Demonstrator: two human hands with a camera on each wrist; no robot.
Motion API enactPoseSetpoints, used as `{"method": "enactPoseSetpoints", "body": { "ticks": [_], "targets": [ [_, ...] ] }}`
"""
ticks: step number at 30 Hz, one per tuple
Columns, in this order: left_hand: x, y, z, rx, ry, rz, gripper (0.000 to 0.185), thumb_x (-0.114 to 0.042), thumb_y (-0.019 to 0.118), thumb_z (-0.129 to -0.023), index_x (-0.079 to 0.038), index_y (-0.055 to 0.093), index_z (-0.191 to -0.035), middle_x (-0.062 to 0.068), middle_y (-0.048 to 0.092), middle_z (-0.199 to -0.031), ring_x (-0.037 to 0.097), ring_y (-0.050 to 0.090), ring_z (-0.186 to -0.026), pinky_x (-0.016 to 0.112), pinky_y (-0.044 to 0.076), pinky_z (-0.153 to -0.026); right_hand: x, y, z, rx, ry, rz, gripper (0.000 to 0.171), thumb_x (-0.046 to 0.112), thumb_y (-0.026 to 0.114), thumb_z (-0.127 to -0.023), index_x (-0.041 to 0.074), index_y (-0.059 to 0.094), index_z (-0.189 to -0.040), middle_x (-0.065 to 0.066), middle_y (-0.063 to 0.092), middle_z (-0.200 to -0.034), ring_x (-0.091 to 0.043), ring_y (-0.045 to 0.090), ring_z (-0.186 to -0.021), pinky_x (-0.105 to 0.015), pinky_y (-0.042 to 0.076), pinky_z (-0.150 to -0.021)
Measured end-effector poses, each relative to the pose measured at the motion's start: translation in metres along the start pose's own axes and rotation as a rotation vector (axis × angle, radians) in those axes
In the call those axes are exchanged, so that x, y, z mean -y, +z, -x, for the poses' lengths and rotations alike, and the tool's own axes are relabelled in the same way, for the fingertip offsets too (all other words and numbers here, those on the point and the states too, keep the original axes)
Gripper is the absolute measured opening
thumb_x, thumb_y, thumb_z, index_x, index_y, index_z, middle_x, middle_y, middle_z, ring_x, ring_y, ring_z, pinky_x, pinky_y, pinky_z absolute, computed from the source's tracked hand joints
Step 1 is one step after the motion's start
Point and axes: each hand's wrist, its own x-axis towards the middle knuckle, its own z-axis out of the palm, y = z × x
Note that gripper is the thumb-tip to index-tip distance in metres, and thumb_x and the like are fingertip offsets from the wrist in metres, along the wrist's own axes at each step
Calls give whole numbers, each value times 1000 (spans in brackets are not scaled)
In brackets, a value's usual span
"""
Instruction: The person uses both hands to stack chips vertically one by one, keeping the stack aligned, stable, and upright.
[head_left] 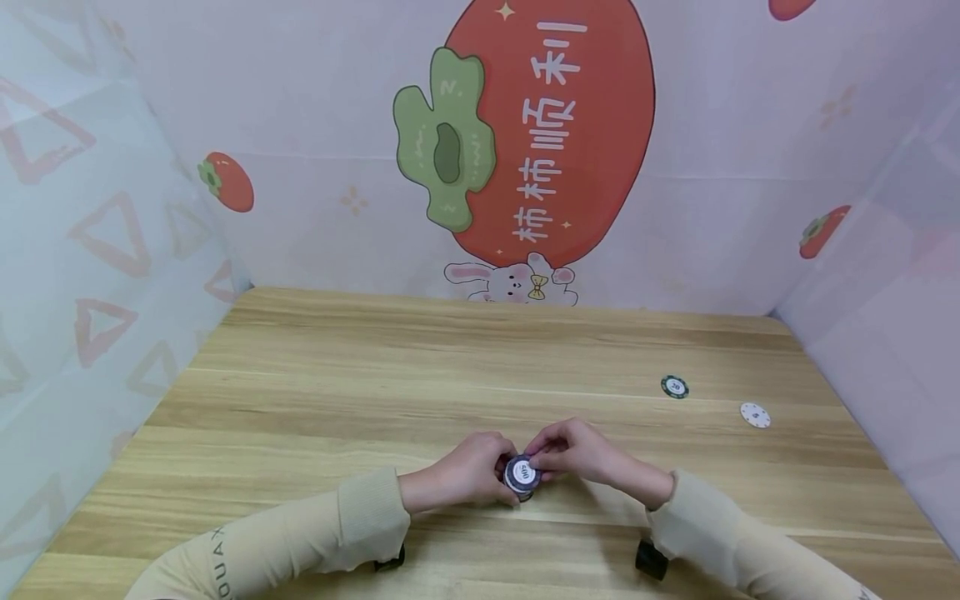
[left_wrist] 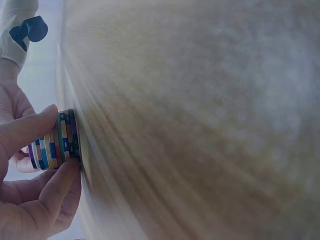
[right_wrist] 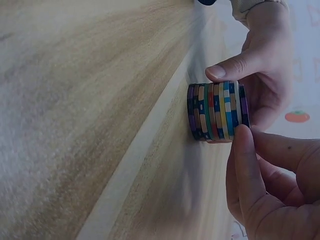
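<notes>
Stack of chips (right_wrist: 217, 111), banded purple, green, red, yellow, blue and white, stands upright on the counter (head_left: 480, 367) between both hands, its long axis vertical. The left hand (head_left: 468, 475) curls around its side; the right hand (head_left: 573, 454) pinches the top chip with curled fingertips.

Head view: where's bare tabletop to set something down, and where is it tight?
Free: the wooden table left half, from the left wall to the hands; also the back strip under the persimmon backdrop. Crowded: front centre, both hands around the multicoloured chip stack; right side holds a dark green chip and white chip.
</notes>
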Motion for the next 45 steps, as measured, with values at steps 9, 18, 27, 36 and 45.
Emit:
{"method": "enactPoseSetpoints", "body": {
  "ticks": [9,18,27,36,45],
  "targets": [
    [0,0,0,13,-18,12,38,-20,85,-59,-8,65,-89,-8,55,-79,2,48,-72,18,41,-68,-1,2,-1,3,-27,-14,17,-1,64,-81,-12,62,-94,-16,66,-85,-13,62,-70,-29,53,-63],
    [-1,-1,1,21,-27,36,37,-19,84,-60,-7,64,-88,-8,55,-79,2,48,-72,17,41,-67,0,1,0,10,-39,-14,17,-2,64,-81,-13,62,-94,-17,66,-84,-17,63,-70,-29,53,-62],
    [-2,-2,0,25,-33,59,37,-17,84,-60,-6,64,-88,-8,54,-78,3,49,-71,17,42,-66,1,0,0,9,-40,15,15,-1,64,-81,-11,63,-92,-16,66,-84,-19,63,-70,-30,53,-62],
    [-2,-2,0,21,-22,48,37,-18,85,-60,-6,64,-89,-7,54,-79,3,49,-72,17,42,-67,-1,-5,-1,8,-31,38,18,3,62,-84,-10,61,-96,-14,66,-85,-18,63,-72,-30,53,-63],
    [-3,-3,0,22,-28,4,41,-21,85,-60,-5,64,-92,-6,55,-81,4,50,-74,18,42,-69,-6,-25,1,-63,-197,536,18,8,63,-84,-2,63,-98,-3,63,-86,-12,58,-77,-24,48,-67]
  ]
}}
